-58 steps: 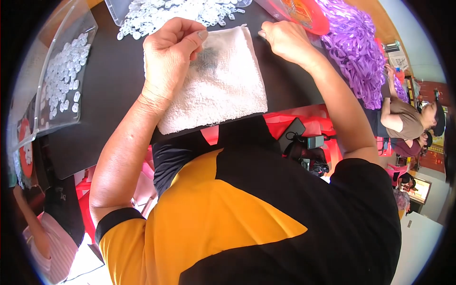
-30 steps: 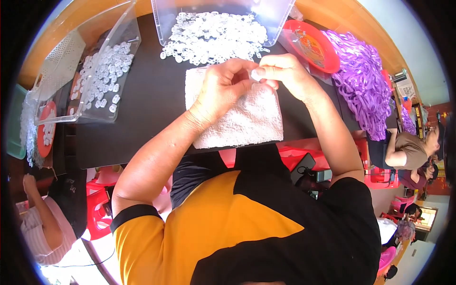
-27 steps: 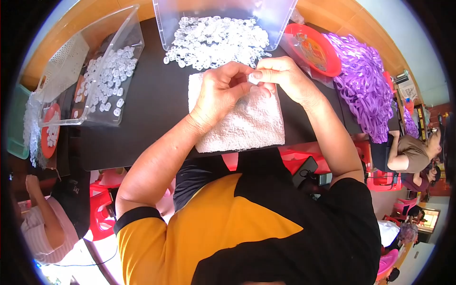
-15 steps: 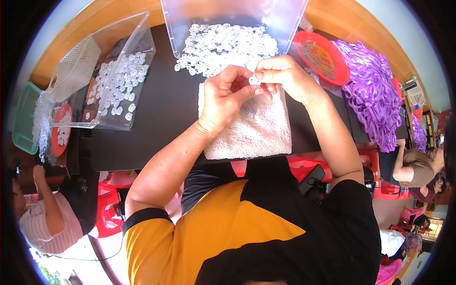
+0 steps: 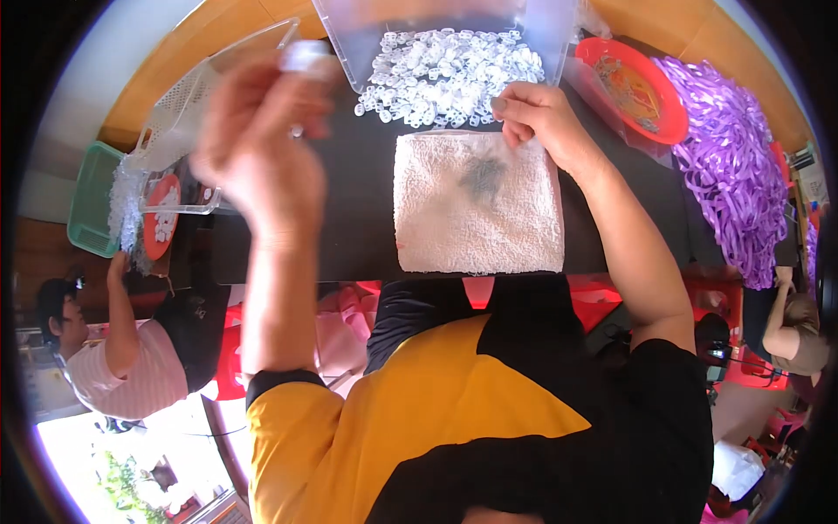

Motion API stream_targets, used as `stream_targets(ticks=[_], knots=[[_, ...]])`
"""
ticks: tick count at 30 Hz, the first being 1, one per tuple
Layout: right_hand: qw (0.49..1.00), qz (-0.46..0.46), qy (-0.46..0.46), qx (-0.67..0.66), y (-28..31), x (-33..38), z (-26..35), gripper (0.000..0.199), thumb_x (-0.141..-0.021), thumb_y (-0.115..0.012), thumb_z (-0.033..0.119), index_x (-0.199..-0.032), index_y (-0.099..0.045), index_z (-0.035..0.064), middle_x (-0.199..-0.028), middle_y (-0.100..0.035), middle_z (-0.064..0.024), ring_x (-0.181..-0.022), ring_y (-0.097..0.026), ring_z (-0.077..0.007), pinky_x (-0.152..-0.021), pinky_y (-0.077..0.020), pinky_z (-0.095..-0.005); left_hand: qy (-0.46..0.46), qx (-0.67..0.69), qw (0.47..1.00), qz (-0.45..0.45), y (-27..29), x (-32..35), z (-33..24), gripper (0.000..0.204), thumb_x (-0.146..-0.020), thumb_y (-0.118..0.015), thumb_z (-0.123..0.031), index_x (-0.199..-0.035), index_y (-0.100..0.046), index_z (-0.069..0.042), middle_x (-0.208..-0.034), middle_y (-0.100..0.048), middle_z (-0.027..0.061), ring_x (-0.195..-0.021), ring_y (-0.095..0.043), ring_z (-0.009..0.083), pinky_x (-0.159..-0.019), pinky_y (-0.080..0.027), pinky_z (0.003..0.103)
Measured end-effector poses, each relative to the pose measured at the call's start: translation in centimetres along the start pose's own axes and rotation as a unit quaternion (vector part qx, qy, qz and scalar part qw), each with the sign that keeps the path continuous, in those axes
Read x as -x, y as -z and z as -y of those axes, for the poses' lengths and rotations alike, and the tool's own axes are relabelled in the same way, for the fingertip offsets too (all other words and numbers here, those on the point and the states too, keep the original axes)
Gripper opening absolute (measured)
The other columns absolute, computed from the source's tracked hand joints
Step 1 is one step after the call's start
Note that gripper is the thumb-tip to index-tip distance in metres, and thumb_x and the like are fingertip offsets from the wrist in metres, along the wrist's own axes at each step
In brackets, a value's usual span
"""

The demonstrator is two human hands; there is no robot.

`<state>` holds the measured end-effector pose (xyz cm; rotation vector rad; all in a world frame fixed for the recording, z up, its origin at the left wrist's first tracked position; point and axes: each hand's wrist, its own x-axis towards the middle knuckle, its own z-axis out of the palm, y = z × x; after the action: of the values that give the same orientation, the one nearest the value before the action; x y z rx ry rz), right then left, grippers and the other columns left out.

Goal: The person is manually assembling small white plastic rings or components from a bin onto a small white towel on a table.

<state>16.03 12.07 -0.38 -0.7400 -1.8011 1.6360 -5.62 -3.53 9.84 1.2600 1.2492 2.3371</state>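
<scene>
Head view: my left hand (image 5: 262,166) is raised at 10 o'clock, blurred, grip can't tell; right hand (image 5: 541,118) is curled loosely, empty, by the clear pieces (image 5: 445,74) w/ towel (image 5: 476,205) below to work on.

A black table (image 5: 358,218) carries a white towel (image 5: 476,205), clear bins (image 5: 436,26), red plate (image 5: 633,87).

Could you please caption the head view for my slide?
Left hand raised, blurred, over a clear bin; right hand resting by a white towel.

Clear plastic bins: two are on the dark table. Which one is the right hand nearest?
The clear bin at the top centre, spilling small white parts; the right hand rests at its mouth. The other bin sits far left.
</scene>
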Motion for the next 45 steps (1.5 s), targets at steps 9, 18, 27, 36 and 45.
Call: stream_targets(ticks=[9, 18, 27, 36, 45], knots=[[0.993, -0.060, 0.096, 0.037, 0.0, -0.2, 1.0, 0.024, -0.089, -0.064, 0.023, -0.081, -0.063, 0.0009, -0.055, -0.052, -0.0006, -0.049, -0.050, -0.0091, -0.050, -0.0376, -0.0250, -0.160, -0.652, 0.740, 0.030, 11.4, -10.1, -2.3, 0.025, -0.077, -0.079, -0.019, -0.095, -0.071, -0.004, -0.075, -0.065, 0.0022, -0.064, -0.058, 0.0103, -0.059, -0.047, 0.026], [0.997, -0.024, 0.060, 0.044, 0.2, 0.8, 1.5, 0.023, -0.090, -0.064, 0.023, -0.079, -0.061, 0.0029, -0.058, -0.050, 0.0018, -0.050, -0.048, -0.0070, -0.049, -0.0342, -0.0220, -0.073, -0.330, 0.889, 0.310, -1.4, 1.7, 6.9, 0.007, -0.077, -0.071, -0.007, -0.081, -0.068, -0.002, -0.076, -0.066, 0.0103, -0.068, -0.064, 0.0203, -0.063, -0.050, 0.031], [0.990, 0.043, 0.007, 0.132, -0.2, 0.5, 1.4, 0.023, -0.090, -0.063, 0.022, -0.076, -0.060, 0.0035, -0.051, -0.051, -0.0006, -0.044, -0.048, -0.0079, -0.045, -0.0341, -0.0245, -0.034, -0.509, 0.766, 0.391, -3.8, 2.9, 13.1, 0.021, -0.079, -0.071, -0.021, -0.093, -0.069, -0.006, -0.090, -0.068, 0.0148, -0.083, -0.066, 0.0324, -0.074, -0.052, 0.040], [0.987, 0.046, 0.019, 0.152, -0.3, 0.5, 1.2, 0.026, -0.089, -0.063, 0.021, -0.070, -0.058, 0.0027, -0.051, -0.052, -0.0015, -0.043, -0.050, -0.0096, -0.044, -0.0382, -0.0266, -0.053, -0.524, 0.742, 0.415, -4.3, 2.9, 14.1, 0.015, -0.077, -0.067, -0.018, -0.085, -0.065, -0.005, -0.091, -0.066, 0.0162, -0.085, -0.064, 0.0358, -0.075, -0.052, 0.045], [0.988, -0.003, 0.058, 0.140, -0.6, 0.9, 1.4, 0.022, -0.089, -0.064, 0.022, -0.080, -0.062, 0.0017, -0.055, -0.052, -0.0011, -0.047, -0.050, -0.0089, -0.048, -0.0400, -0.0262, 0.065, -0.335, 0.870, 0.356, -4.3, 2.4, 10.3, 0.011, -0.075, -0.072, -0.008, -0.080, -0.066, -0.001, -0.067, -0.060, 0.0003, -0.064, -0.053, 0.0059, -0.061, -0.045, 0.021]])
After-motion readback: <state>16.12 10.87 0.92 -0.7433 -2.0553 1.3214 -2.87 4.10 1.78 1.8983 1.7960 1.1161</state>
